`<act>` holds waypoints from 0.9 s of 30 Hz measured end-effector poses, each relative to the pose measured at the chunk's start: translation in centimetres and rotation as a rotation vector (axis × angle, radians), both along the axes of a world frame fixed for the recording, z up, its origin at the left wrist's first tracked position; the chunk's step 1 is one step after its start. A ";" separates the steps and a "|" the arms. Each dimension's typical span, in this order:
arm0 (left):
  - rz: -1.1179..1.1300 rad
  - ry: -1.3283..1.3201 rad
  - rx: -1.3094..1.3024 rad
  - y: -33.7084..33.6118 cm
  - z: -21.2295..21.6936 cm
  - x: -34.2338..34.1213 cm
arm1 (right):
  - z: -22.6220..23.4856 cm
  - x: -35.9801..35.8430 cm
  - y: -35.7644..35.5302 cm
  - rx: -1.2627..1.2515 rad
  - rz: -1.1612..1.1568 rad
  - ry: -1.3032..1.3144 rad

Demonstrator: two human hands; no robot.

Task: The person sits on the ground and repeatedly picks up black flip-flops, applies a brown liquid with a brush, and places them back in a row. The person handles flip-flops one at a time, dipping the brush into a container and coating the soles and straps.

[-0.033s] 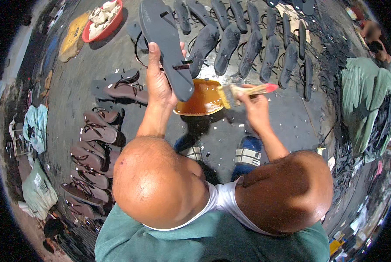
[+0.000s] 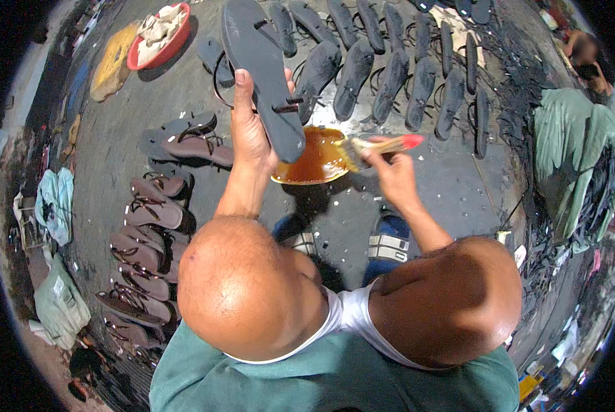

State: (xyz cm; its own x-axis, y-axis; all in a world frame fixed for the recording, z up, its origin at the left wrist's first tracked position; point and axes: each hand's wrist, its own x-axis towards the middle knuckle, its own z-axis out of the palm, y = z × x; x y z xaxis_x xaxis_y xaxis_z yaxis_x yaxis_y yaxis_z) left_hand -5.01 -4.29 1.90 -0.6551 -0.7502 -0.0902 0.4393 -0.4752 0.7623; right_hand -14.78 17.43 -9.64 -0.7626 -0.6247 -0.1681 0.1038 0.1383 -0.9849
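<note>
My left hand (image 2: 252, 134) is closed round a dark grey sandal sole (image 2: 263, 72), holding it raised and tilted, with strap ends poking through its slots. Below its lower end sits a shallow pan of amber-brown liquid (image 2: 316, 156). In my right hand (image 2: 393, 172), the fingers grip the wooden handle of a paintbrush (image 2: 383, 146) with a red tip. The bristles are at the pan's right edge; whether they touch the liquid I cannot tell. Past the pan, several dark sandal soles (image 2: 354, 79) with straps lie in rows on the floor.
Finished-looking brown sandals (image 2: 155, 211) are grouped on the left. A red basin (image 2: 160, 38) of pale scraps stands at the far left beside a yellow slab (image 2: 115, 62). On the right lie green cloth (image 2: 568, 158) and dark scraps. Another person (image 2: 588, 58) appears at the far right.
My right hand and the brush have shifted a little to the left, bringing the bristles further over the pan's edge. The left hand holds the sole almost unchanged.
</note>
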 end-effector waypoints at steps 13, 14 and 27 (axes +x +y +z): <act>-0.039 0.105 -0.055 1.3 -0.2 -2.4 | 6.6 -3.3 1.4 -0.275 -0.129 -0.132; -0.053 0.100 -0.076 1.2 0.0 -2.1 | 9.6 -3.2 0.2 -0.438 -0.113 -0.172; -0.028 0.024 -0.158 3.2 2.1 -2.5 | 13.7 0.5 -4.3 -0.415 0.088 0.157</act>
